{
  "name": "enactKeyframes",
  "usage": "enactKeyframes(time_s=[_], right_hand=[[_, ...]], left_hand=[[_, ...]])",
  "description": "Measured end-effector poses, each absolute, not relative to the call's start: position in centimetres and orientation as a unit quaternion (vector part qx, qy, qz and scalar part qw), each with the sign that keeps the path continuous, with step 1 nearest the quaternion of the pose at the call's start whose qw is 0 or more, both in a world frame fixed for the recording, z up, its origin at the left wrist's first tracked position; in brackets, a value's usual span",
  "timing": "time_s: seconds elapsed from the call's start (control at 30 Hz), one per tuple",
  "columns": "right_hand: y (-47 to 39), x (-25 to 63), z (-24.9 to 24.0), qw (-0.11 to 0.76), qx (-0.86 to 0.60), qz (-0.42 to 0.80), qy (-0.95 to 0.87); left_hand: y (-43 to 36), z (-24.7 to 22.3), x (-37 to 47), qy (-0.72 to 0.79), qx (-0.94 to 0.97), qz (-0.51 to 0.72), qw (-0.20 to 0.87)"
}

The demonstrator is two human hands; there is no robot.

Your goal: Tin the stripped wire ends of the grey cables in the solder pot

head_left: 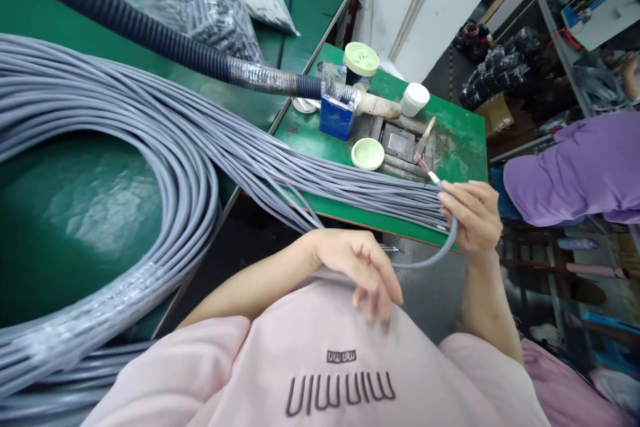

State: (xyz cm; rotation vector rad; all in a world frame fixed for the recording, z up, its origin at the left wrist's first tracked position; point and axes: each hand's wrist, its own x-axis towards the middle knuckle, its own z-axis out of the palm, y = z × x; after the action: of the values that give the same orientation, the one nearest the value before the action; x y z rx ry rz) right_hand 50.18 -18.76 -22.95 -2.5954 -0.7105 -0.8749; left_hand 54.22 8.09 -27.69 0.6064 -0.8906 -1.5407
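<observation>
Right fingers pinched around grey cable, stripped end just beyond them; left fingers loosely curled, empty.

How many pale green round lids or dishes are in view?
2. One lid tops the dark jar near the blue box; a shallow dish lies beside the grey cables. Others may hide behind the hose.

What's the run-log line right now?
right hand: holds cable, wires exposed at tip | left hand: looks empty, before shirt | cable bundle: on green bench
</observation>
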Motion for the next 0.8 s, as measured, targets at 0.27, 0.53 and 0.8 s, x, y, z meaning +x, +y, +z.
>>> enactKeyframes(time_s=[0.27,0.53,0.8], right_hand=[[-15.1,45.0,-25.5,0.076,-0.901,-0.220,-0.367],[-13.6,43.5,-26.4,0.120,-0.890,-0.168,-0.407],[-11.5,44.2,-26.2,0.202,-0.866,-0.156,-0.430]], left_hand=[[4.6,-30.2,54.3,-0.186,0.544,-0.359,0.735],[4.5,-30.6,53.7,-0.170,0.573,-0.336,0.728],[4.6,-30.9,53.7,-0.201,0.536,-0.345,0.744]])
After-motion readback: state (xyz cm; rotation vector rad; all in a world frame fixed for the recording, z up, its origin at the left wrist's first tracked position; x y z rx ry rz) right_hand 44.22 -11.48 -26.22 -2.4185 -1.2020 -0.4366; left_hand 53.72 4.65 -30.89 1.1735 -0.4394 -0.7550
